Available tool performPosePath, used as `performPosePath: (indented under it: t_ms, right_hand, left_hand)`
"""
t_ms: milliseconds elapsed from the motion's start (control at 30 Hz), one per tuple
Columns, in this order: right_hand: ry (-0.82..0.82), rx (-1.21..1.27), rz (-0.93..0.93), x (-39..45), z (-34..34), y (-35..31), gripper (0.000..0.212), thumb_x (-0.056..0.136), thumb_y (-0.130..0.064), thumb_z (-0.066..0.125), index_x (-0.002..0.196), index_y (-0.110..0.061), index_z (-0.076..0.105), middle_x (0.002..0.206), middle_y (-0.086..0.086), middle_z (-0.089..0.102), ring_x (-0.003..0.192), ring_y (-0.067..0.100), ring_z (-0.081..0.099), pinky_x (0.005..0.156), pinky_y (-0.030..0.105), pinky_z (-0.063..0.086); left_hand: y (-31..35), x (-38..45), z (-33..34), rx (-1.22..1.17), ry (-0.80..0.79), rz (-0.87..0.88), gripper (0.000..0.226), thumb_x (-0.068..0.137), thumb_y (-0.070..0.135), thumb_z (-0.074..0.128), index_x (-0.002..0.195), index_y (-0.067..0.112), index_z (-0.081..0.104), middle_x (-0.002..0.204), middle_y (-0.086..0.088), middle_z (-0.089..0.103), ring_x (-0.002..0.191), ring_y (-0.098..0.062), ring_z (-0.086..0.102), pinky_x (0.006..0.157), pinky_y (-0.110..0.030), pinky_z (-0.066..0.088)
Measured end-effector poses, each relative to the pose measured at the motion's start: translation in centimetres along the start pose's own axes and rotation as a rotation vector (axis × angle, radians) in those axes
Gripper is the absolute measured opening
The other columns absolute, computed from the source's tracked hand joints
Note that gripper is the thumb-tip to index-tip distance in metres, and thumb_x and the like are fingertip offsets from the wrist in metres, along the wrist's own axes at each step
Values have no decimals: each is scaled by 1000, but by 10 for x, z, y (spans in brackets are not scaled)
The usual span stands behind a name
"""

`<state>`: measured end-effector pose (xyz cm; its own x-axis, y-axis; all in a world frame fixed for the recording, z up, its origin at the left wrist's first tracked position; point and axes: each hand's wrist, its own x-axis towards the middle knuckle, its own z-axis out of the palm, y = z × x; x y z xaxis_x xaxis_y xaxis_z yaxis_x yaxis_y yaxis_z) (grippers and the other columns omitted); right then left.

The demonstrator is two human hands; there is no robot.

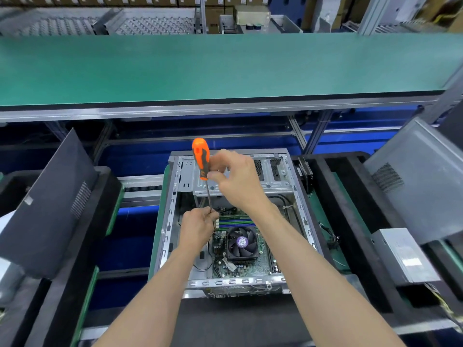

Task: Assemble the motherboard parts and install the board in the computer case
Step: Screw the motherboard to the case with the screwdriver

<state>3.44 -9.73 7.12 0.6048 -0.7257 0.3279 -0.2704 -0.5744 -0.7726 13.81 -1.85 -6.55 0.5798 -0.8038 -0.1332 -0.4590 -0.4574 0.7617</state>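
My right hand (233, 179) is raised over the far half of the open computer case (172, 196), fingers and thumb curled round the lower part of the orange-and-black handle of the screwdriver (201, 161). The handle stands tilted, its top leaning toward the left, and the thin steel shaft runs down from it into my left hand (199, 227). That hand sits lower, inside the case near its left wall, fingers closed round the bottom of the shaft; the tip is hidden by my fingers, so I cannot tell what it touches.

The case lies on its side with the open face up, on a black pad at the near edge of the workstation, between two black foam-lined carriers. The motherboard (263, 246) lies flat in the near half of the case, close to its near wall. On it I see the black cooler fan (242, 242) with a purple label at its hub, and just beyond the fan a row of blue and green memory slots (238, 221). The metal drive cage (270, 176) fills the far end of the case.

A dark side panel (50, 209) leans tilted at the left. At the right stand a grey side panel (413, 179) and, nearer me, a grey power supply (403, 254). A long green conveyor belt (225, 68) runs across behind the workstation.
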Motion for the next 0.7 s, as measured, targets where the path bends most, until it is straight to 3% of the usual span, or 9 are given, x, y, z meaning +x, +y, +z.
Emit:
performPosePath:
  t_ms: [67, 167, 233, 333, 433, 500, 600, 700]
  right_hand:
    - [-32, -44, 15, -2, 1, 2, 16, 81, -4, 72, 92, -11, 62, 83, -5, 64, 76, 1, 48, 74, 27, 36]
    - [-80, 29, 26, -9, 3, 2, 33, 86, -12, 69, 115, -15, 54, 106, -4, 60, 91, -4, 45, 77, 12, 33]
    - [-69, 83, 46, -7, 1, -2, 32, 92, -16, 64, 121, -17, 52, 115, -4, 60, 103, 6, 48, 87, 13, 35]
    - [-92, 105, 53, 2, -1, -8, 17, 92, -13, 65, 108, -11, 60, 104, -3, 72, 103, 17, 59, 91, 33, 43]
    - [22, 40, 45, 5, -4, -10, 32, 76, -27, 85, 88, -9, 62, 80, -5, 64, 76, 10, 55, 74, 28, 42]
    - [17, -29, 33, 5, -6, -11, 39, 73, -32, 87, 89, -12, 58, 79, -9, 57, 78, 11, 48, 70, 26, 38]
    - [-105, 9, 19, 5, -7, -9, 26, 83, -14, 74, 102, -18, 56, 98, -6, 68, 94, 14, 52, 82, 30, 39]
    - [-55, 45, 33, 5, -8, -10, 26, 81, -11, 77, 95, -19, 56, 91, -7, 70, 84, 6, 56, 78, 25, 39]
  left_hand:
    - [-1, 1, 0, -3, 8, -9, 23, 96, 18, 61, 78, 9, 73, 64, 4, 64, 54, -12, 48, 46, -14, 32]
    - [0, 3, 0, 20, -5, -6, 24, 96, 21, 62, 77, 10, 72, 59, 1, 60, 56, -16, 47, 48, -22, 33]
    - [1, 2, 2, 65, -26, 8, 23, 96, 21, 61, 78, 12, 72, 63, 1, 61, 60, -16, 49, 52, -27, 34]
    - [2, 1, 2, 101, -29, 23, 22, 97, 22, 59, 84, 12, 74, 71, -2, 67, 69, -20, 54, 58, -28, 37]
    - [1, 0, 1, 109, -31, 19, 21, 98, 23, 59, 87, 16, 75, 76, 0, 69, 70, -16, 55, 56, -22, 37]
    - [1, 0, 0, 114, -39, 9, 21, 98, 25, 58, 87, 17, 74, 76, 2, 68, 69, -15, 55, 52, -14, 32]
    - [1, 1, 0, 104, -29, -14, 20, 98, 25, 59, 87, 18, 74, 67, 6, 63, 60, -8, 53, 48, -10, 31]
    - [0, 1, 0, 86, -23, -21, 19, 98, 23, 60, 86, 16, 74, 68, 8, 62, 60, 0, 51, 48, -6, 34]
